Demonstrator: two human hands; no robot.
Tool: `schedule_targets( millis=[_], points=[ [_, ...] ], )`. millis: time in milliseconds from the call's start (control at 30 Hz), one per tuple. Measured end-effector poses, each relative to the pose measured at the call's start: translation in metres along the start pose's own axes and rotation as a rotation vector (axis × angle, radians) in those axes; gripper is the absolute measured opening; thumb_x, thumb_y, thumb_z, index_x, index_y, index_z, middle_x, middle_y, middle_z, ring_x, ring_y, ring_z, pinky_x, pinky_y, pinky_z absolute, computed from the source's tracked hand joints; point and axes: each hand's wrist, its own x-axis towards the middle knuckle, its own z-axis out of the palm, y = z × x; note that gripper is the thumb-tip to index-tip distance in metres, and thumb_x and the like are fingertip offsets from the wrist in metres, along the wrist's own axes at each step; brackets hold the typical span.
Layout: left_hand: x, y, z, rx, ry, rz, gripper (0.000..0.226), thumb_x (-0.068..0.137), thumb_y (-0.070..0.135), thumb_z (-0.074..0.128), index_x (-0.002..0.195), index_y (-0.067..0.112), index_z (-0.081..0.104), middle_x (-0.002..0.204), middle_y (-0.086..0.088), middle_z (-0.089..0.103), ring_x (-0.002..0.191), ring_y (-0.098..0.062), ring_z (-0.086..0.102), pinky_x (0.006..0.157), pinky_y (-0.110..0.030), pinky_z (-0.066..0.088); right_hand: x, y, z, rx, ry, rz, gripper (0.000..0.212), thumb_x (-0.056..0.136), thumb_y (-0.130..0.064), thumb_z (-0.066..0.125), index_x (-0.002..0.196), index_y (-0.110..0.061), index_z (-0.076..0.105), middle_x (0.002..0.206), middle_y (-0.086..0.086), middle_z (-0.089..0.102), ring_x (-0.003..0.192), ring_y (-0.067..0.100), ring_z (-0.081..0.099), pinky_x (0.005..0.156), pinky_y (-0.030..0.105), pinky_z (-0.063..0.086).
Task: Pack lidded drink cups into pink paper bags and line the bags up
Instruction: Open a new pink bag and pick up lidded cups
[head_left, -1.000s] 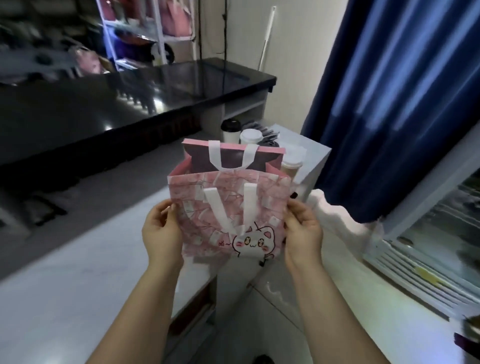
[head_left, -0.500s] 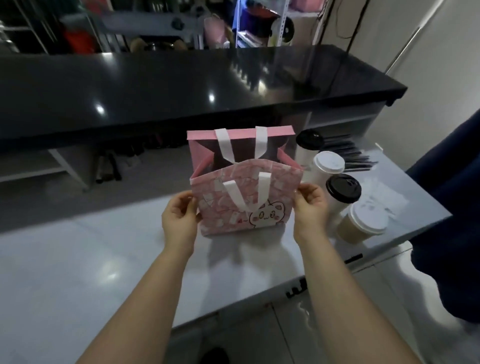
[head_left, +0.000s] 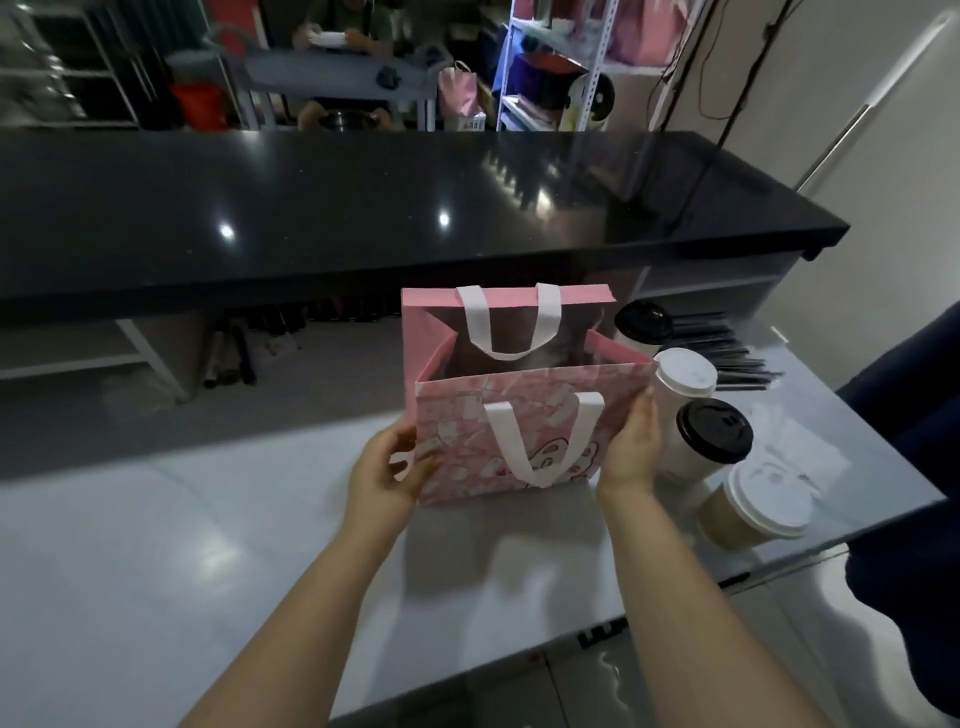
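Observation:
A pink paper bag (head_left: 467, 441) with white ribbon handles stands open and upright on the white counter (head_left: 156, 545). My left hand (head_left: 387, 473) grips the bag's left edge, thumb on the front panel. My right hand (head_left: 631, 447) lies flat against its right side with the fingers straight. Just right of the bag stand several lidded cups: a black-lidded cup (head_left: 641, 325) at the back, a white-lidded cup (head_left: 685, 376), a black-lidded cup (head_left: 714, 434), and a brown cup with a white lid (head_left: 753, 506) nearest me.
A raised black countertop (head_left: 415, 208) runs behind the bag. Dark straws (head_left: 727, 353) lie behind the cups. A blue curtain (head_left: 914, 467) hangs at the right. The counter's front edge (head_left: 467, 670) is close to my arms. A person sits behind the far shelving.
The bag went from held in the air to standing on the counter beside the cups. My view swung left from the curtain to the counter. Both hands stayed at the bag's sides.

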Motion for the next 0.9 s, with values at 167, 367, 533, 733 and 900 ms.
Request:
schedule_targets(
  millis=[167, 367, 533, 733, 900],
  points=[
    [-0.001, -0.003, 0.006, 0.097, 0.025, 0.005, 0.049, 0.075, 0.022, 0.083, 0.111, 0.042, 0.057, 0.114, 0.013, 0.062, 0.1, -0.003, 0.059, 0.085, -0.032, 0.054, -0.003, 0.005, -0.008, -0.013, -0.054, 0.016, 0.064, 0.098, -0.057, 0.029, 0.147, -0.016, 0.039, 0.149, 0.003, 0.044, 0.137, 0.016, 0.04, 0.116, 0.038, 0.03],
    [-0.033, -0.005, 0.045, 0.031, 0.316, -0.027, 0.059, 0.071, 0.027, 0.086, 0.113, 0.049, 0.05, 0.117, 0.019, 0.059, 0.104, 0.003, 0.058, 0.082, -0.024, 0.054, 0.004, 0.004, -0.052, -0.166, -0.322, -0.234, 0.018, 0.096, -0.036, 0.046, 0.111, -0.028, 0.052, 0.111, -0.006, 0.057, 0.1, -0.007, 0.055, 0.086, 0.012, 0.042],
    [-0.087, -0.008, 0.093, 0.044, 0.586, -0.224, 0.084, 0.073, 0.034, 0.085, 0.139, 0.037, 0.033, 0.135, 0.008, 0.044, 0.118, -0.009, 0.048, 0.094, -0.033, 0.046, 0.028, -0.019, -0.1, -0.415, -0.614, -0.368, 0.031, 0.092, -0.022, 0.06, 0.121, -0.025, 0.052, 0.118, -0.011, 0.056, 0.114, 0.01, 0.052, 0.1, 0.027, 0.04],
    [-0.139, 0.007, 0.174, 0.304, 0.404, -0.117, 0.067, 0.079, 0.036, 0.078, 0.136, 0.033, 0.042, 0.13, 0.012, 0.045, 0.12, -0.013, 0.045, 0.1, -0.035, 0.042, 0.04, -0.044, -0.167, -0.762, -0.731, -0.718, 0.037, 0.084, -0.015, 0.063, 0.121, -0.017, 0.057, 0.118, -0.012, 0.052, 0.116, 0.011, 0.042, 0.102, 0.024, 0.032],
    [-0.144, 0.05, 0.226, 0.614, 0.2, 0.17, 0.052, 0.082, 0.036, 0.075, 0.128, 0.018, 0.057, 0.124, 0.001, 0.059, 0.117, -0.023, 0.05, 0.1, -0.035, 0.038, 0.048, -0.05, -0.213, -1.1, -0.587, -0.639, 0.047, 0.081, -0.035, 0.069, 0.125, -0.023, 0.056, 0.131, 0.001, 0.049, 0.126, 0.027, 0.033, 0.107, 0.043, 0.024]
  ],
)
